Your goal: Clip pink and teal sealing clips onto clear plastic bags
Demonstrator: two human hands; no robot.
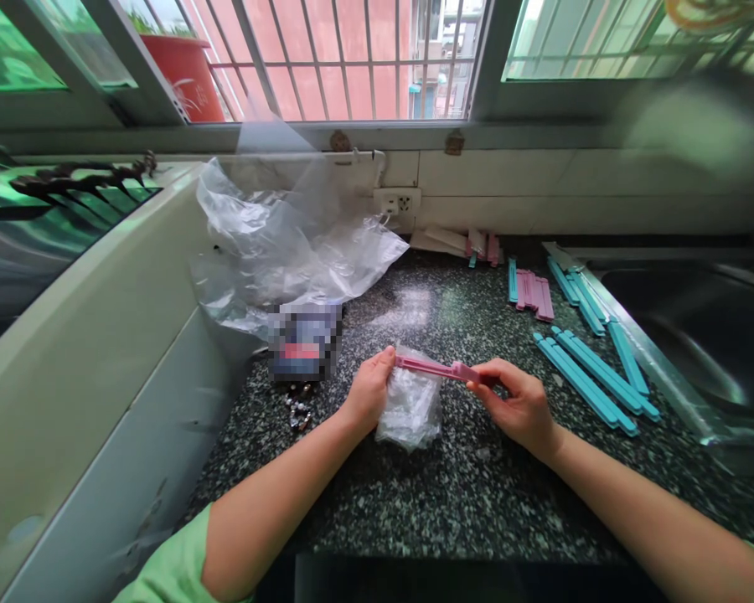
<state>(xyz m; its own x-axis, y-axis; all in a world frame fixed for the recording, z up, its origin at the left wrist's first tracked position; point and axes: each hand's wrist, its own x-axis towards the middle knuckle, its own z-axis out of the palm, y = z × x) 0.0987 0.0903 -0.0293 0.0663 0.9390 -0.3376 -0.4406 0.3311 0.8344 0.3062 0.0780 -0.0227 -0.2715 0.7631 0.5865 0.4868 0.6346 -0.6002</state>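
A pink bag sealing clip [432, 368] spans the gap between my two hands, above the dark speckled counter. My left hand [370, 389] pinches its left end, together with the top of a small clear plastic bag [410, 410] that hangs below the clip. My right hand [520, 402] is closed on the clip's right end with thumb and fingertips. Several turquoise clips [591, 381] lie to the right of my right hand. Further back, shorter pink clips [534, 293] lie side by side.
A large crumpled clear plastic bag [276, 251] covers the back left, with a blurred-out phone-like object [307, 342] and a beaded strap [299, 412] before it. More clips [482, 248] lie by the wall socket [397, 202]. A sink [697, 327] is at right, a stove [31, 251] at left.
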